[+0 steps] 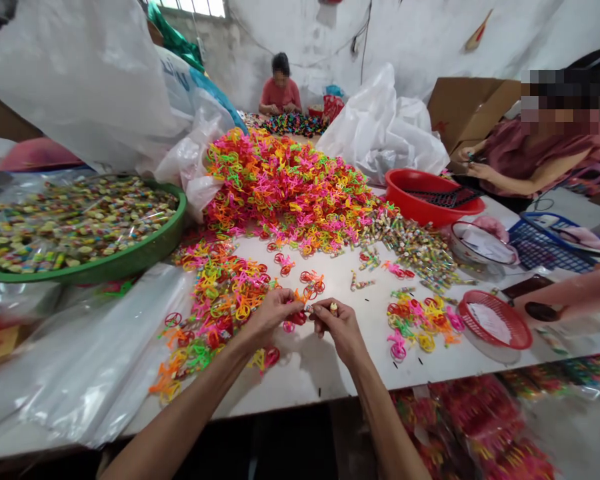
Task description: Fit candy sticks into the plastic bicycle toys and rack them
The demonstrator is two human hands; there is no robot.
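Working at the edge of a white-topped table [360, 363], both bare hands are meeting at the fingertips. The right hand [341, 330] is pinching a tiny paper-wrapped candy roll [334, 308] firmly between thumb and finger. The left hand [270, 319] is curling in tight just beside it, near a small orange plastic shape [301, 297] and a red plastic ring [297, 319], but honestly I can't tell if it's holding either one. The step in hand looks like close fingertip work with these little pieces, and right now it's calling for steady fingers and a tight pinch.

A loose pile of neon plastic shapes [215, 303] is spreading out by the left hand, while a smaller pink and yellow heap [420, 323] is sitting off to the right beside a red mesh basket [495, 320]. Further up, a line of wrapped candy rolls [405, 243] is running along the foot of a huge neon plastic heap [285, 190], with a round green tray [145, 233] of bagged sweets on the left and a red plastic basin [430, 197] on the right. At the far right, a co-worker's hands [473, 163] are working on something small, and another person in a pink top [280, 87] is sitting at the far end
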